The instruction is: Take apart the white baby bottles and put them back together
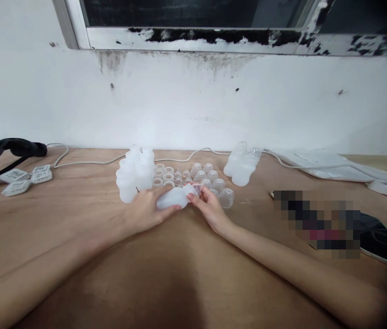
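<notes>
A frosted white baby bottle lies tilted on its side above the table, its neck pointing right. My left hand is wrapped round the bottle's body. At the neck end, my right hand is closed, its fingers pinching a small clear teat against the bottle's mouth; the fingers partly hide the join. Behind my hands are white collar rings, small clear teats and clear domed caps in rows. Several frosted bottles stand in a cluster to the left.
Capped bottles stand at the back right. A white cable runs along the wall. Black straps and white tags lie left. A plastic bag and a dark flat object, partly blurred out, lie right.
</notes>
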`<state>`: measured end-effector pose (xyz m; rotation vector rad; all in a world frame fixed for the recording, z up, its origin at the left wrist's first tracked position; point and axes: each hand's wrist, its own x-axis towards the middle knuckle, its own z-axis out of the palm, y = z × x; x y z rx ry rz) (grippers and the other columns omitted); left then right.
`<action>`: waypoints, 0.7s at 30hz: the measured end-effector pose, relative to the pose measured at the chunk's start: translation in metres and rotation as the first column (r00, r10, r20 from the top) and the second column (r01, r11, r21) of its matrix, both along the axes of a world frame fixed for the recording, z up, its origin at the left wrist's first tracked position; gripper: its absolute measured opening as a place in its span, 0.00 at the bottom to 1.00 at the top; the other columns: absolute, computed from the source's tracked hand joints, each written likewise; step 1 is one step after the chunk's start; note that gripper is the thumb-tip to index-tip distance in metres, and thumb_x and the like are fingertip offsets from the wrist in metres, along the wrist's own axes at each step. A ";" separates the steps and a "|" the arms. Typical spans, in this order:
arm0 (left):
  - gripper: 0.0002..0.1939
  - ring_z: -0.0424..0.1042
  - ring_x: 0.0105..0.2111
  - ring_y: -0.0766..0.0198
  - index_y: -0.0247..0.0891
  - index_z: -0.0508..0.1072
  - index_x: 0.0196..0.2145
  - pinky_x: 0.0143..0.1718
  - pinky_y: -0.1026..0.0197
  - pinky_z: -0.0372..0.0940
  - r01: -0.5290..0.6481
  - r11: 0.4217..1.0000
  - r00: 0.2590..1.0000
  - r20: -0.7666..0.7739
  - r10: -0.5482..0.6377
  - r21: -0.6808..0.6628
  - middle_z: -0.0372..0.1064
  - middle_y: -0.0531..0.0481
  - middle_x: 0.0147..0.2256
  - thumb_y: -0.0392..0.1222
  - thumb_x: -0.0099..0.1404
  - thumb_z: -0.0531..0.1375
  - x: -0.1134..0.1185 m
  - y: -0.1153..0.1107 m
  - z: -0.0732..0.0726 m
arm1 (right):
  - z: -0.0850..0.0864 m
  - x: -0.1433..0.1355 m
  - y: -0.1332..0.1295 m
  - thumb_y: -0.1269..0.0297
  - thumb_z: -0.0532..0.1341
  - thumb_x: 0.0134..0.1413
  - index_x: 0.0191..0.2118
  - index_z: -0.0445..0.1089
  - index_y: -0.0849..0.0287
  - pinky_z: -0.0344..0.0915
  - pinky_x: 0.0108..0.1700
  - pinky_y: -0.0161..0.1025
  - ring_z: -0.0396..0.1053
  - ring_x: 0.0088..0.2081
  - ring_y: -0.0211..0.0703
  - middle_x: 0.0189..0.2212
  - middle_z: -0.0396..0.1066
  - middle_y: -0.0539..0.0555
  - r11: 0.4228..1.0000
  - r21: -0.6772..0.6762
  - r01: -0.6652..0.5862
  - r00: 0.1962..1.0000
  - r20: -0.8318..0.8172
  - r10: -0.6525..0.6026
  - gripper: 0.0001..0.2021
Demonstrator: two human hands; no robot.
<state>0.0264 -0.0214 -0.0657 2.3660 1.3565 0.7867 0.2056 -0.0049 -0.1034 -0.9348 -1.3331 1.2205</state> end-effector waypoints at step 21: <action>0.23 0.63 0.40 0.60 0.39 0.65 0.43 0.41 0.61 0.57 0.165 0.972 0.964 0.234 -0.123 -0.166 0.63 0.50 0.41 0.53 0.52 0.57 -0.001 0.010 -0.006 | 0.013 0.001 -0.008 0.57 0.55 0.50 0.35 0.55 0.57 0.58 0.45 0.39 0.63 0.43 0.39 0.43 0.64 0.54 0.984 0.045 -0.173 0.985 0.006 0.173 0.11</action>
